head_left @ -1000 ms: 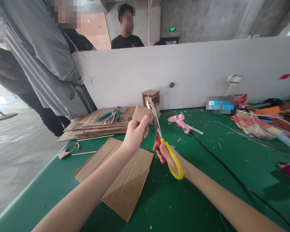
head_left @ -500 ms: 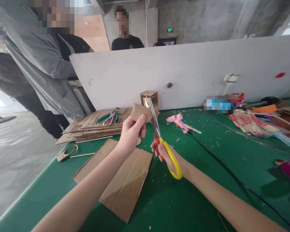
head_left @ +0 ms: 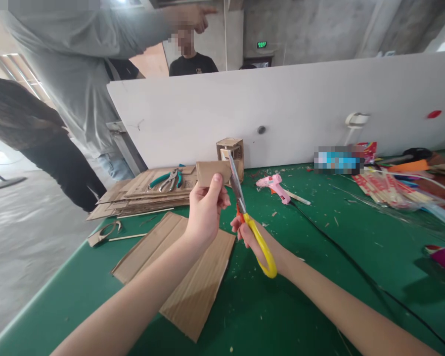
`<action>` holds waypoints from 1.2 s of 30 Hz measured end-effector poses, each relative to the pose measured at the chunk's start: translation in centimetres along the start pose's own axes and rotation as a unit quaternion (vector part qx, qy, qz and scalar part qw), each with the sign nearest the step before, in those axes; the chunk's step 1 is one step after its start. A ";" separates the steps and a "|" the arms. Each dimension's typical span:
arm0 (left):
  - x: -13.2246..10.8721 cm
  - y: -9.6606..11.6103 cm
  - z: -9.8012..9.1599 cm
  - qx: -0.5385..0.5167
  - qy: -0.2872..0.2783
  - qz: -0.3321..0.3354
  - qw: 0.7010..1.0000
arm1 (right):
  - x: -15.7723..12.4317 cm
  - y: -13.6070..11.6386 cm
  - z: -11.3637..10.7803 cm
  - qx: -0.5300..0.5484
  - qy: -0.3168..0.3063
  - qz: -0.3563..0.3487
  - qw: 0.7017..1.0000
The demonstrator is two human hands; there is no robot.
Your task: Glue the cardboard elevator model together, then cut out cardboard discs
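My left hand (head_left: pixel 207 207) pinches a small brown cardboard piece (head_left: pixel 209 173) between thumb and fingers, holding it up above the table. My right hand (head_left: pixel 257 237) grips a pair of scissors (head_left: pixel 260 244) with yellow and red handles, blades pointing up and away. The blades stand at the right edge of the piece; whether they are biting into it I cannot make out. Under my left forearm lies a larger cardboard sheet (head_left: pixel 196 287) on the green table (head_left: pixel 282 316). Behind the blades stands a small cardboard box (head_left: pixel 236 153), partly hidden.
Teal-handled pliers (head_left: pixel 166 180) rest on stacked cardboard (head_left: pixel 133 198) at the left. A pink glue gun (head_left: pixel 278 187) with a black cord lies right of the scissors. Packaged sticks (head_left: pixel 387 188) are further right. A white panel (head_left: pixel 193 118) closes off the back; people stand beyond and at the left.
The cardboard piece and my left hand have tilted more level and shifted slightly. The scissors have hardly moved. A person in grey at the left has raised an arm, pointing right.
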State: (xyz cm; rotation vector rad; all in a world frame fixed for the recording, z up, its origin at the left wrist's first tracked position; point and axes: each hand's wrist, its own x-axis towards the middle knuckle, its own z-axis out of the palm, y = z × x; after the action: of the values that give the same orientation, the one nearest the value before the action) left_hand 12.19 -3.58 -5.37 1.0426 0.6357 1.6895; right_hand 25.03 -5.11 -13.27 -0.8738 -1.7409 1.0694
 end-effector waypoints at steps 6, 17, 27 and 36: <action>-0.3 -0.6 0.3 -0.035 0.039 -0.055 0.997 | 0.0 0.0 0.3 -0.070 0.024 0.003 0.997; -0.5 -0.6 0.1 -0.029 0.021 -0.075 0.997 | 0.1 0.1 0.1 -0.086 0.018 -0.002 0.996; -0.6 -1.0 0.2 0.008 0.007 -0.063 0.998 | 0.2 -0.5 -0.1 -0.116 0.024 -0.017 0.993; -0.6 -0.4 -0.1 0.014 -0.040 -0.083 0.996 | 0.2 -1.0 -0.7 -0.165 0.017 -0.026 0.986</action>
State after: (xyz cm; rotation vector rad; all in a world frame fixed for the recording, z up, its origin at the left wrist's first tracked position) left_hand 12.36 -3.94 -5.96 1.0433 0.6764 1.4907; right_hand 25.52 -5.12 -12.13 -1.0349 -1.9330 0.7379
